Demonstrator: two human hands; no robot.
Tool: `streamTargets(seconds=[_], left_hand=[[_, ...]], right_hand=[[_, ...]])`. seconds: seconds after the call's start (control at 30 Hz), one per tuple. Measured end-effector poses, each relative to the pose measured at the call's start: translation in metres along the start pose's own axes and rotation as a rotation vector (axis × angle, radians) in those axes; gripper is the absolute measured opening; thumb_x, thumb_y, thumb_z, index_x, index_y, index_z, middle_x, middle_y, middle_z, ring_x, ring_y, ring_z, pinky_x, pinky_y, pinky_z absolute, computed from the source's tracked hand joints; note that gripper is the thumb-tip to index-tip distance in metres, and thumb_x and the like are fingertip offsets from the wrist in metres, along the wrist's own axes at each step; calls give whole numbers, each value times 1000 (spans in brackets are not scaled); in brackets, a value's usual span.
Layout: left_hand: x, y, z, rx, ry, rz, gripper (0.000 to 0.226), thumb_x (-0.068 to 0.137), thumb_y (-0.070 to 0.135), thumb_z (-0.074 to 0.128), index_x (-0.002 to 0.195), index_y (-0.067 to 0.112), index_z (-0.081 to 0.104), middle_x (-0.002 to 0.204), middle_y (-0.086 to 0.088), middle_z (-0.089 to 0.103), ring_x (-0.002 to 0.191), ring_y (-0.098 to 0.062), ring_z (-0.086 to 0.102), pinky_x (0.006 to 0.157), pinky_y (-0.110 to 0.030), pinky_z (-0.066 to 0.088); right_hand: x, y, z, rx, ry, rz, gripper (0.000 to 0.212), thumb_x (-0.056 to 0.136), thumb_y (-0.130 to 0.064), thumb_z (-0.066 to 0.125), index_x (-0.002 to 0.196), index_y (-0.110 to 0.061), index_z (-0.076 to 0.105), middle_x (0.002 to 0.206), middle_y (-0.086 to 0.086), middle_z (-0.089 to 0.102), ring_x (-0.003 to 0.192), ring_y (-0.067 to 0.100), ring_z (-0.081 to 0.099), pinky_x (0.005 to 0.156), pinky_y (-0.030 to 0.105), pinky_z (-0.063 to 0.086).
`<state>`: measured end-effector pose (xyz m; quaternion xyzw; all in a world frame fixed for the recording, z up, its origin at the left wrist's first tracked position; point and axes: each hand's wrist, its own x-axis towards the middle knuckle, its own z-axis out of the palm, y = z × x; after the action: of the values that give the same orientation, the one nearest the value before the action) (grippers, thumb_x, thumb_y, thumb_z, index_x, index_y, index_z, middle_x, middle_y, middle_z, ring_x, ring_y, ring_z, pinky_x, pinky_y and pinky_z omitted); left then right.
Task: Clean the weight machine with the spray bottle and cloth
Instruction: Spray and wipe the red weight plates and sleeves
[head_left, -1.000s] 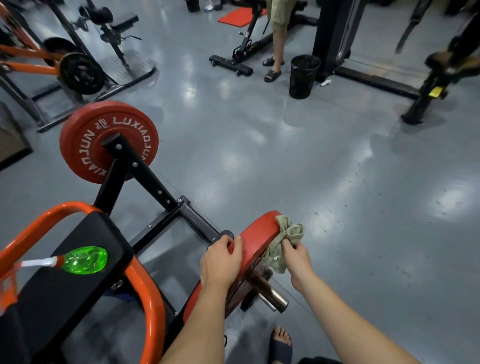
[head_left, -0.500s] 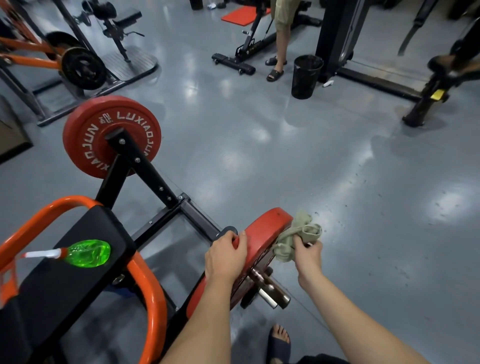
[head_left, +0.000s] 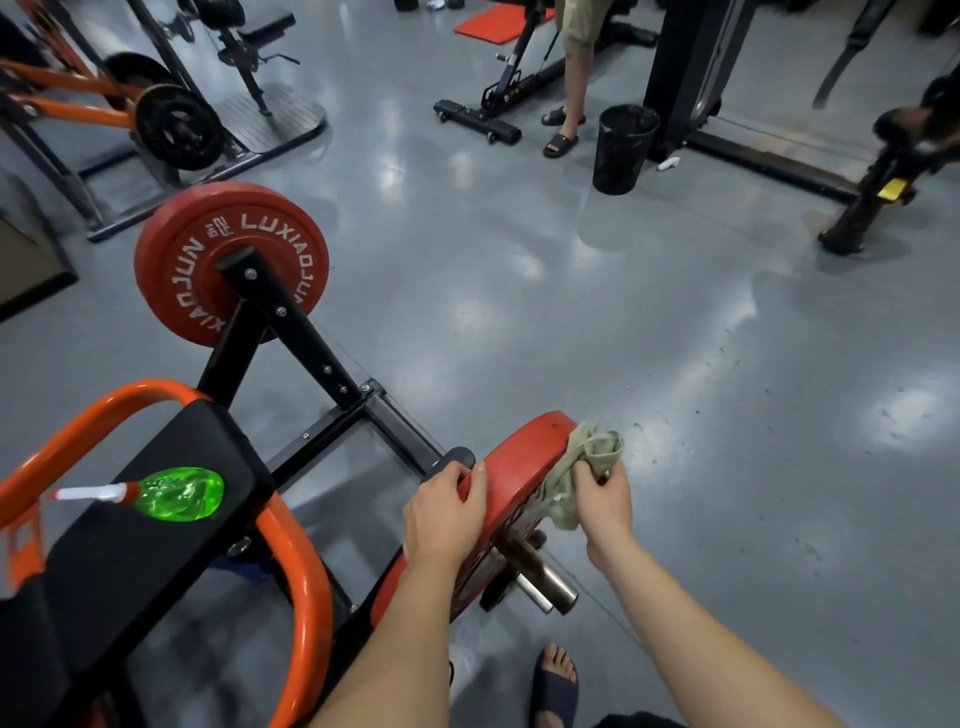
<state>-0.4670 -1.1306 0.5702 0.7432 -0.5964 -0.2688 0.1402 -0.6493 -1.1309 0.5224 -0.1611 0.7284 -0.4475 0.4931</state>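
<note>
A red weight plate (head_left: 524, 462) stands on edge on the machine's steel peg (head_left: 545, 584), low in the middle of the view. My left hand (head_left: 441, 514) grips its near rim, thumb over the top. My right hand (head_left: 605, 501) holds a bunched pale green cloth (head_left: 584, 462) against the plate's right face near the top. A green spray bottle (head_left: 176, 493) with a white nozzle lies on its side on the black seat pad (head_left: 130, 561) at the left. A second red plate (head_left: 231, 260) marked LUXIAOJUN hangs on the far arm of the black frame (head_left: 296, 332).
An orange tube handle (head_left: 306, 587) curves around the pad. A person in sandals (head_left: 563, 130) stands at the top by a black bin (head_left: 623, 148). Other machines line the top left and right. My sandalled foot (head_left: 556, 686) is below the plate. Grey floor spreads to the right.
My right hand has slid the cloth along the plate's upper rim, out to the right and back a little. The left hand has kept its grip on the rim.
</note>
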Motion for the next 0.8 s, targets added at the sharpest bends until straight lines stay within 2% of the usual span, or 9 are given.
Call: streamTargets(seconds=[0.13,0.27,0.33,0.4,0.47,0.57,0.63,0.73,0.8], left_hand=[[-7,-13,2,-21,32,24,47,102,60,27,80,28,54,73,9,59,71,-7,55,68,-33,40],[-14,-40,7,-72,87,29,54,99,68,14,83,29,49,71,7,58,76,-18,60,73,-40,46],[-19,-57,10,-84,90,18,58,96,70,10,94,34,56,80,8,64,82,-20,62,79,-42,48],[-28,-70,10,-158,82,-17,63,94,71,10,99,35,63,85,6,68,85,-19,63,81,-42,48],[-39,-85,12,-278,67,-100,67,93,70,12,99,34,68,92,5,70,90,-15,63,84,-38,45],[-43,-107,12,-368,-9,-331,79,85,72,18,113,24,73,118,-6,70,115,-25,60,105,-46,41],[-33,-110,8,-350,-76,-458,84,81,80,20,111,25,75,121,-7,68,118,-28,59,109,-48,39],[-7,-83,-5,-269,-143,-468,110,74,96,3,118,25,74,125,-6,67,124,-28,56,110,-47,38],[6,-43,-14,-334,-105,-409,97,87,88,6,116,27,74,120,-4,71,122,-27,58,110,-47,39]], right_hand=[[0,2,8,-13,-25,39,25,99,-23,51,123,-29,55,109,0,69,95,19,67,81,37,56],[-16,41,12,-120,-196,127,21,96,-26,55,116,-30,60,112,3,73,98,21,70,94,46,58],[-32,49,7,-147,-301,154,18,98,-21,58,115,-24,63,109,2,74,98,19,71,89,38,59],[-38,54,2,-186,-367,143,17,99,-21,61,115,-22,63,107,1,73,94,16,70,77,27,57],[-36,52,-1,-212,-328,74,16,97,-22,64,113,-23,64,108,0,73,93,14,70,78,27,57],[-19,36,-6,-111,-147,0,16,97,-22,62,112,-26,62,109,-1,72,100,17,69,94,41,57],[-7,21,-14,-12,-89,-12,21,100,-24,60,121,-24,59,112,-3,70,103,16,67,94,37,54],[-3,12,-17,-59,-160,9,21,100,-25,58,121,-25,57,111,-5,68,100,13,65,85,32,50],[-13,26,-10,-205,-233,31,20,97,-22,60,117,-23,61,107,-3,70,96,13,66,81,31,53]])
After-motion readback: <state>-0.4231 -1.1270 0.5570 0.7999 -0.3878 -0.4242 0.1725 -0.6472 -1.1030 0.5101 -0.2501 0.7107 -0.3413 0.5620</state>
